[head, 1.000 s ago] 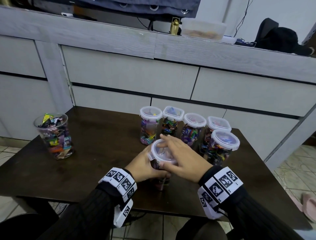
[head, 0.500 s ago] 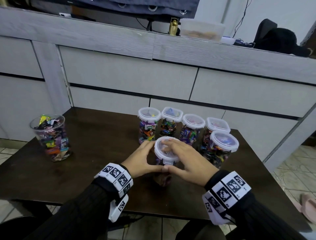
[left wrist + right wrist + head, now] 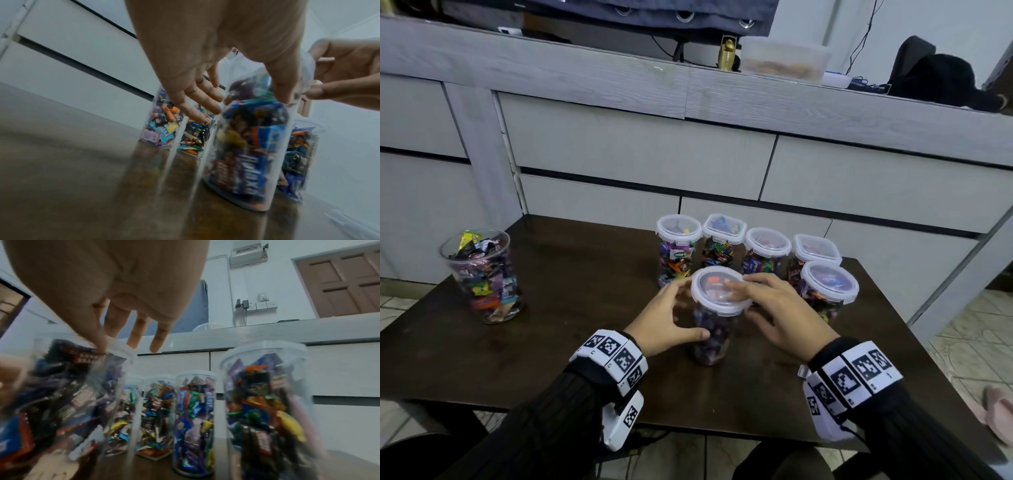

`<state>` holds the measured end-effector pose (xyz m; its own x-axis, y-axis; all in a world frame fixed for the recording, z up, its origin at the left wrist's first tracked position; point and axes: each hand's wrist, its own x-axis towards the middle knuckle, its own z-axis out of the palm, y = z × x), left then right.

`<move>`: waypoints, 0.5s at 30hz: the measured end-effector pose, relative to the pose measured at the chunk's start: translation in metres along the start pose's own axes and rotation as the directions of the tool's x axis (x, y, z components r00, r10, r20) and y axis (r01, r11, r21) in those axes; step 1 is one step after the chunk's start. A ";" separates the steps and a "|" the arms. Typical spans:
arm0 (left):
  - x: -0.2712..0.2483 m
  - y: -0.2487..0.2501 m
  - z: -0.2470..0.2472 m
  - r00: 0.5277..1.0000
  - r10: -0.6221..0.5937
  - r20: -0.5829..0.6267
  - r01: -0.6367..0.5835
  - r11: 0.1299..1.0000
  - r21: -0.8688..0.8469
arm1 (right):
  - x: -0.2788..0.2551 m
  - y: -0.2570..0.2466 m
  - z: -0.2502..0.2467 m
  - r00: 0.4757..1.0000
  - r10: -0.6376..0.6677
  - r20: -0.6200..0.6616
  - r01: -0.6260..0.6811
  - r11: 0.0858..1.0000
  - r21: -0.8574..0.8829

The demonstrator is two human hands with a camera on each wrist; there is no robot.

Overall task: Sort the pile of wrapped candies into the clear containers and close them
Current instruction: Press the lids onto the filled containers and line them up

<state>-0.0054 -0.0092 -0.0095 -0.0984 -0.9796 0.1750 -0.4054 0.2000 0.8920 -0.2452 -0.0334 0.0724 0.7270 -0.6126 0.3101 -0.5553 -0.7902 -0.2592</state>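
Both wrist views smear the near container (image 3: 246, 154) with blur, its candy wrappers unreadable, lid edge hidden behind fingers (image 3: 158, 340).

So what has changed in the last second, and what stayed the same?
The jar between the hands slid away from the person, toward the closed jars. Left hand holds its side, right hand rests on its lid, as before. The open cup stayed put.
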 end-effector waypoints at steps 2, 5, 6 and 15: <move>-0.004 -0.005 0.000 1.000 -0.009 0.015 0.008 0.998 0.055 | -0.003 0.005 -0.005 0.999 0.040 0.004 -0.040 0.996 0.086; -0.005 -0.006 0.007 1.000 -0.007 -0.004 0.008 0.997 0.078 | 0.001 -0.002 -0.010 0.996 0.090 -0.009 -0.088 0.984 0.155; -0.003 -0.004 0.008 1.000 -0.011 -0.029 0.013 0.997 0.070 | 0.003 -0.007 -0.009 0.996 0.082 -0.021 -0.078 0.989 0.125; 0.013 0.012 0.023 0.996 -0.042 0.080 0.053 0.989 -0.137 | 0.019 -0.034 0.003 0.988 0.142 0.065 -0.124 0.966 -0.227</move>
<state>-0.0324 -0.0192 -0.0065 -0.1538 -0.9827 0.1033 -0.2821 0.1439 0.9486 -0.2119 -0.0182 0.0844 0.6655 -0.7162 0.2102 -0.7182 -0.6911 -0.0810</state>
